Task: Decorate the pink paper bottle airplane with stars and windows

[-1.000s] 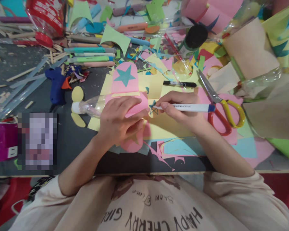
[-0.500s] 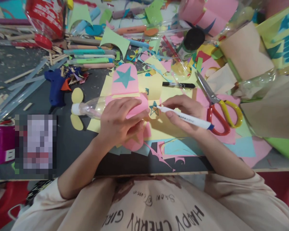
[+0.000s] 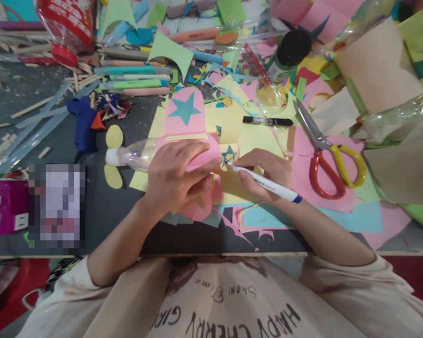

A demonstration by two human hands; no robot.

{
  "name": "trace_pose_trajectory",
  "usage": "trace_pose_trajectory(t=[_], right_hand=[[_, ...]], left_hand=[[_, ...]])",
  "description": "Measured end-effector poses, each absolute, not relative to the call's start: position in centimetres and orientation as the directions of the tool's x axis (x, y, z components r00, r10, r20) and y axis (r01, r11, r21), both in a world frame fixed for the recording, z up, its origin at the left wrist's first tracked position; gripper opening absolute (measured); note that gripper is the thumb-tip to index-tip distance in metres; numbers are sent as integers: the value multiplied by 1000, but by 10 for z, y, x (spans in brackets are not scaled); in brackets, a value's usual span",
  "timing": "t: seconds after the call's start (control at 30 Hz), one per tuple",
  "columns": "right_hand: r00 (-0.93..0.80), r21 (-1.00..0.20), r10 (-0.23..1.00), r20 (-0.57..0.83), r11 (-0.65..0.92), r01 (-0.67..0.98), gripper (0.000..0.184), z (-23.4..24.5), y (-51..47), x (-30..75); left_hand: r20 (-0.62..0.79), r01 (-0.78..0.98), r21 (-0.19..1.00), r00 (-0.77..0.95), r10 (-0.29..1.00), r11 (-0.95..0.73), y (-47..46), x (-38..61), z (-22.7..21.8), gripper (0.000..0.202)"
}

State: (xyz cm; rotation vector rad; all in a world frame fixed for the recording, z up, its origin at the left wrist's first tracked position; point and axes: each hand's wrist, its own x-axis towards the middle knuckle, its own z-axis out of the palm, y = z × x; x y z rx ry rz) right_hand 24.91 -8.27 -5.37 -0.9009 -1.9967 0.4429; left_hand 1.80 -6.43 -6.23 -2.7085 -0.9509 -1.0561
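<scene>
My right hand (image 3: 266, 171) grips a white marker pen (image 3: 268, 183) with a blue end cap. Its tip touches a small yellow paper piece, at a star outline (image 3: 229, 156) drawn in blue-green. My left hand (image 3: 179, 173) lies over a clear plastic bottle (image 3: 137, 156) on its side, fingers curved around its pink paper wrap (image 3: 211, 149). The bottle's white cap (image 3: 112, 157) points left, between two yellow paper ovals (image 3: 114, 136). A pink paper fin with a teal star (image 3: 185, 108) sticks out from the bottle's far side; another pink fin is partly hidden under my left hand.
Red-and-yellow scissors (image 3: 329, 150) and a black marker (image 3: 268, 121) lie right of the bottle. A blue glue gun (image 3: 82, 124) is at left, near a red-capped jar (image 3: 66, 33). Several pens (image 3: 134, 77) and paper scraps cover the back.
The marker tip has moved slightly down and left over the star, and its lines look thicker. My right hand has shifted down a little; my left hand stays on the bottle.
</scene>
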Motion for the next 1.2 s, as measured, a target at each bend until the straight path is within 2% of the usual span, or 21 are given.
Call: trace_pose_trajectory(t=[0.17, 0.33, 0.57, 0.73, 1.0, 1.2], right_hand=[[-335, -603, 733, 593, 679, 419, 19, -56, -83, 249], [-354, -619, 748, 561, 664, 420, 18, -57, -84, 249], [-376, -646, 800, 468, 600, 472, 13, -55, -87, 252], [-361, -625, 761, 539, 648, 435, 14, -55, -85, 249], [-342, -614, 763, 549, 646, 454, 13, -51, -84, 248], [-305, -663, 797, 521, 603, 444, 14, -51, -85, 249]], left_hand=[[630, 567, 150, 577, 520, -810, -65, 16, -63, 24], [544, 605, 189, 591, 596, -773, -67, 14, -63, 33], [615, 584, 176, 563, 552, -792, -66, 18, -62, 27], [586, 575, 222, 567, 579, -787, -67, 17, -63, 36], [580, 587, 198, 575, 577, -785, -67, 16, -63, 37], [627, 592, 137, 568, 532, -794, -65, 17, -62, 27]])
